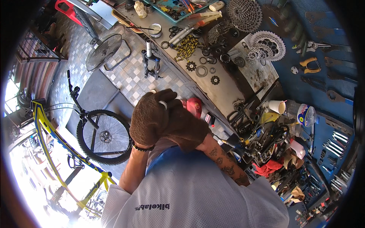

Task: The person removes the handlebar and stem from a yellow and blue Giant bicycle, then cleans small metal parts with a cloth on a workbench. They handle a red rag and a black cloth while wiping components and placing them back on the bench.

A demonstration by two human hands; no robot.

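Observation:
A brown cloth [146, 123] is bunched around both of my hands at the middle of the view, in front of my chest. My left hand [154, 110] is closed in the cloth, with a dark bead bracelet at its wrist. Pressed against it from the right, my right hand [184, 123] is wrapped in the same cloth; its tattooed forearm shows below. A thin silvery ring [163, 105] shows at the top of the bundle; I cannot tell whether it is worn or held. Most fingers are hidden by the cloth, as is anything inside it.
The workbench [226, 89] at right holds cassettes [267, 45], a yellow chain [187, 48], small rings and cogs. Tools and a plastic bottle [306, 115] crowd the right. At left are a yellow-blue bike frame [47, 127], a wheel [103, 136] and a fan [104, 51]. A suspension fork [151, 62] stands ahead.

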